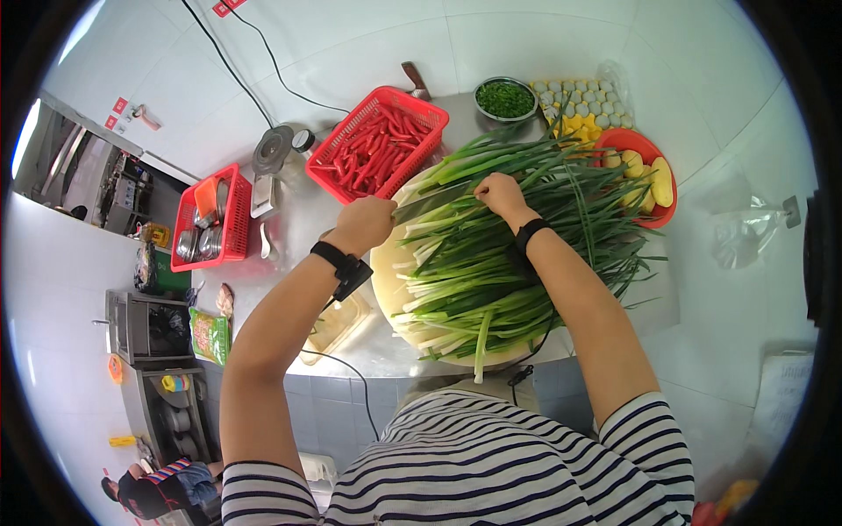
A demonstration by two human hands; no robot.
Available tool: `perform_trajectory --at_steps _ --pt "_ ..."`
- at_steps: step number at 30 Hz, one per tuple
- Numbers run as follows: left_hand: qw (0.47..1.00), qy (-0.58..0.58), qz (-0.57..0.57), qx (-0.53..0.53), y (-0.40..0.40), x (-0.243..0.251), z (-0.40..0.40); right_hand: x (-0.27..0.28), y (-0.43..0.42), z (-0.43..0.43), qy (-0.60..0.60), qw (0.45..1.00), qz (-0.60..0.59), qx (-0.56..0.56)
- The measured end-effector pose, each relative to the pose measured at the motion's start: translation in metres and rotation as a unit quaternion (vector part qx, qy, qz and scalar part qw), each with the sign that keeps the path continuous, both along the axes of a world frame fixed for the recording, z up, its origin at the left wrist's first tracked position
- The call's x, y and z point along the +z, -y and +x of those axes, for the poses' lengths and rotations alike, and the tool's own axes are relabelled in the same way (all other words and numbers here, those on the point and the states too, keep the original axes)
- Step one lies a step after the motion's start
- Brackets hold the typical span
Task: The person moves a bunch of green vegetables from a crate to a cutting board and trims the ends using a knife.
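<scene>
My left hand [366,223] grips a knife by its handle. The broad knife blade [434,202] points right and lies over the white ends of a large heap of scallions [487,283]. My right hand [505,196] has its fingers curled together at the far end of the blade, above the green leaves. Whether it pinches the blade or a leaf cannot be made out. Beneath the heap, the rim of a round pale cutting board [388,276] shows on the left. The leaves spread right, past the board's edge.
Behind the board stand a red basket of chillies [378,144], a bowl of chopped greens [505,98] and egg trays [582,105]. A red bowl of potatoes [664,214] sits right. Left are a red basket of jars [223,223] and a white spoon [266,242]. Another person [158,490] is far left.
</scene>
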State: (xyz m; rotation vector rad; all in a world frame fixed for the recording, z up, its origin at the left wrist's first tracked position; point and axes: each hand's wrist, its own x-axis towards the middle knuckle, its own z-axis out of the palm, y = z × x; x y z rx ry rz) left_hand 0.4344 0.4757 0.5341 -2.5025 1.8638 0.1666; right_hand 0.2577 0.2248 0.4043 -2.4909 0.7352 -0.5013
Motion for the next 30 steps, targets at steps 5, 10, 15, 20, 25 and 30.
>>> perform_trajectory --at_steps 5,10,15,20,25,30 --pt "0.999 0.031 0.016 -0.012 0.01 -0.001 0.003 0.005 -0.003 -0.001 -0.023 0.999 0.034 -0.004" --pt "0.999 0.022 0.027 -0.036 0.014 0.016 -0.006 -0.005 0.002 -0.006 0.01 1.0 0.011 -0.006" --pt "0.998 0.053 0.013 -0.023 0.011 0.006 -0.013 0.005 -0.003 -0.005 0.016 1.0 0.012 -0.001" --pt "0.996 0.08 -0.003 -0.036 0.013 -0.004 -0.028 0.003 -0.001 -0.001 0.0 1.0 0.006 -0.006" --pt "0.995 0.079 -0.022 -0.048 0.008 -0.004 -0.03 -0.003 0.006 0.002 -0.035 0.997 0.06 -0.02" --pt "0.995 0.088 -0.015 -0.035 -0.006 -0.001 -0.027 -0.006 0.007 0.004 -0.027 0.997 0.067 -0.034"
